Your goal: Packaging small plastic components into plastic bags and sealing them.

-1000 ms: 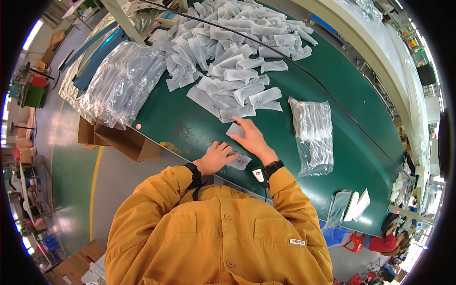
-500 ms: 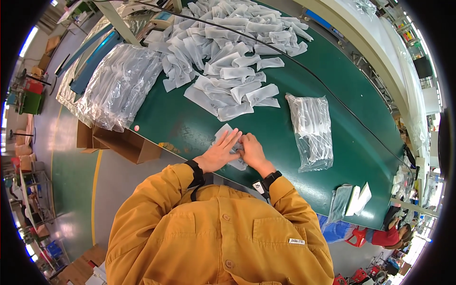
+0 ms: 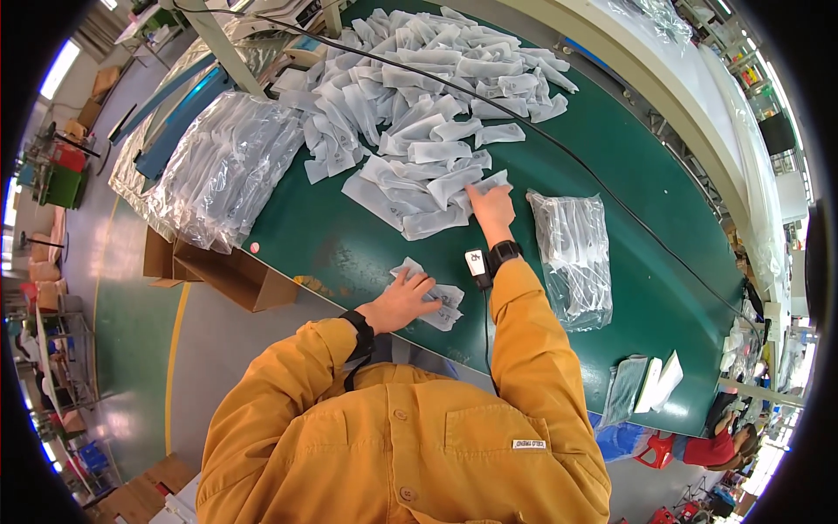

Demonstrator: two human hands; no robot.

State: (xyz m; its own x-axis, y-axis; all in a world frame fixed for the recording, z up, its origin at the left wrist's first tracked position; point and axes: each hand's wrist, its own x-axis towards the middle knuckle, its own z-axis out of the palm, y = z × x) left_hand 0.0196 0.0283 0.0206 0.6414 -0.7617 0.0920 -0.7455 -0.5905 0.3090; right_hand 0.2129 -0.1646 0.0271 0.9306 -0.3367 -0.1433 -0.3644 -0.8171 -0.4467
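Note:
My left hand (image 3: 403, 302) lies with fingers spread on a frosted plastic pouch (image 3: 443, 307) near the table's front edge, pressing it against the green surface. Farther out, my right hand (image 3: 492, 210) has its fingers closed on the edge of another frosted pouch (image 3: 497, 180), at the right side of a small cluster of pouches (image 3: 428, 194). Beyond it spreads a large heap of similar translucent pouches (image 3: 419, 65). What the pouches contain is hard to make out.
A clear bag packed with pouches (image 3: 572, 262) lies right of my right hand. A bigger full clear bag (image 3: 223, 166) sits at the left edge, beside a blue sealer-like tool (image 3: 183, 113). A black cable (image 3: 559, 140) crosses above the green table (image 3: 663, 288). An open cardboard box (image 3: 236, 271) stands below.
My right hand has left the pouch under my left hand and reached forward to the cluster, taking hold of a pouch there. My left hand has stayed near the table's front edge.

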